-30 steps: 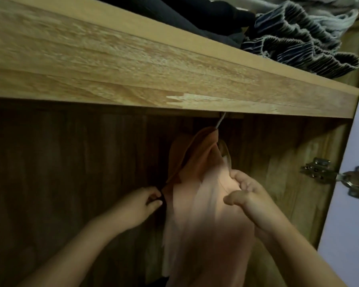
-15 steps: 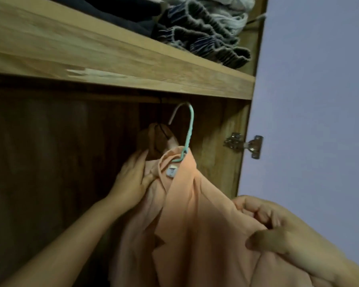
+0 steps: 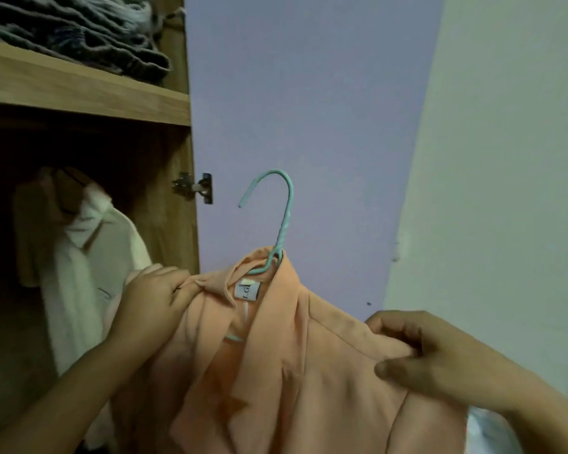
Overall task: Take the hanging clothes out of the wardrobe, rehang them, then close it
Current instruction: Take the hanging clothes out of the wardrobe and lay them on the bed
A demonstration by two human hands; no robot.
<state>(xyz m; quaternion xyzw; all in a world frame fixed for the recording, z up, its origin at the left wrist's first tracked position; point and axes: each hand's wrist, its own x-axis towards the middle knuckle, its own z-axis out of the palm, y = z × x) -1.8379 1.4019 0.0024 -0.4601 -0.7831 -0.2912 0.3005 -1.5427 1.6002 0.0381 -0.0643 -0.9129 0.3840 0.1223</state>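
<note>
Peach shirt [image 3: 309,371] (on hanger [image 3: 284,221]) between hands — left hand [image 3: 151,299], right hand [image 3: 430,355] pinch shoulders.

1. A white label [image 3: 247,290] sewn inside the collar of the peach shirt [image 3: 309,371] bears dark letters; "L.G" can be read, and whatever follows is cut off by the collar fold.
2. The label sits just below the neck of the teal hanger [image 3: 284,221], at the shirt's upper edge.
3. Nothing else readable shows: the wardrobe [image 3: 79,90], its hinge [image 3: 192,187] and the folded clothes [image 3: 73,37] on the shelf carry no legible writing.
</note>
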